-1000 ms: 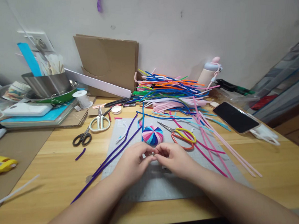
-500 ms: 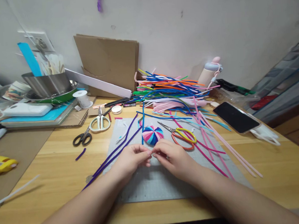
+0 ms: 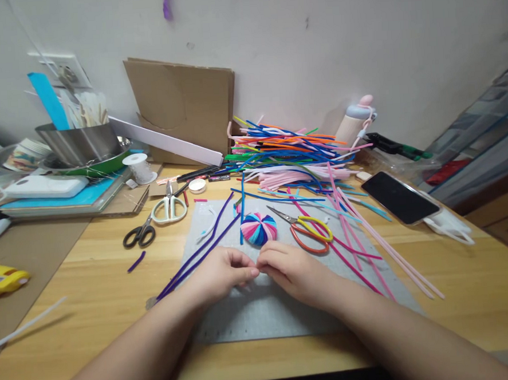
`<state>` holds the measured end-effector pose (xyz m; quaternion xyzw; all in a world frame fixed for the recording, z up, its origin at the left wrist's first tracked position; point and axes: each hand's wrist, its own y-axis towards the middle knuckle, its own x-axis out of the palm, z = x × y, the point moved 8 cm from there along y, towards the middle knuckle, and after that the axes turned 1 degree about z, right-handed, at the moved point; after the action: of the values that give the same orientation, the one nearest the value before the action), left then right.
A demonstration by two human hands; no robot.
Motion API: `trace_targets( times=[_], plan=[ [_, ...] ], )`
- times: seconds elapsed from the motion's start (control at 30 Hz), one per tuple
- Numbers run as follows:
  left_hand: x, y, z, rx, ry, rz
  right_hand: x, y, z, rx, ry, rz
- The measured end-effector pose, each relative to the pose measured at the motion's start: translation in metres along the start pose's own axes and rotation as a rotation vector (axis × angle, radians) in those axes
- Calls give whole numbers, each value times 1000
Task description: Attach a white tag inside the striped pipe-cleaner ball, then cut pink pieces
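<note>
My left hand [image 3: 218, 275] and my right hand [image 3: 291, 271] meet fingertip to fingertip over a grey cutting mat [image 3: 262, 318]. Both pinch something small that the fingers hide. A long purple pipe cleaner [image 3: 185, 267] runs from the mat's upper left down under my left hand, so it seems to be what they grip. Just beyond the fingertips lies a striped ball [image 3: 258, 228] wound from pink, blue and white pipe cleaners. Orange-and-yellow scissors [image 3: 311, 235] lie to its right.
A heap of coloured pipe cleaners [image 3: 286, 153] lies at the back, with pink ones trailing right. A phone [image 3: 398, 197] lies at the right, white scissors [image 3: 169, 208] and black scissors [image 3: 139, 236] at the left. A yellow glue gun [image 3: 1, 280] sits at the far left. Cardboard [image 3: 180, 108] leans on the wall.
The purple pipe cleaner's loose lower-left end has drawn in towards my hands. My fingertips have shifted slightly while staying pinched together.
</note>
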<state>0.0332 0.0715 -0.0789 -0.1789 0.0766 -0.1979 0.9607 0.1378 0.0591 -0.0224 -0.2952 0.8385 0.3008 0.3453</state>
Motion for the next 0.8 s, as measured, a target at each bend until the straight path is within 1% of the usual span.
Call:
trace_targets(
  times=[0.07, 0.13, 0.3, 0.43, 0.57, 0.7, 0.8],
  plan=[
    [0, 0, 1, 20, -2, 3, -3, 0, 0, 5, 9, 25],
    [0, -1, 2, 32, -48, 3, -7, 0, 1, 18, 9, 67],
    [1, -2, 7, 47, -130, 8, -13, 0, 1, 21, -47, 125],
    [3, -4, 11, 99, -133, 14, -14, -2, -2, 5, -88, 207],
    [7, -3, 6, 84, -98, 9, -11, -5, -2, 27, -92, 278],
    [8, -1, 7, 142, -174, 15, -13, -4, 4, 117, 56, 310],
    [4, 0, 12, 188, -267, 51, -14, -3, 14, 218, 204, 329]
  ],
)
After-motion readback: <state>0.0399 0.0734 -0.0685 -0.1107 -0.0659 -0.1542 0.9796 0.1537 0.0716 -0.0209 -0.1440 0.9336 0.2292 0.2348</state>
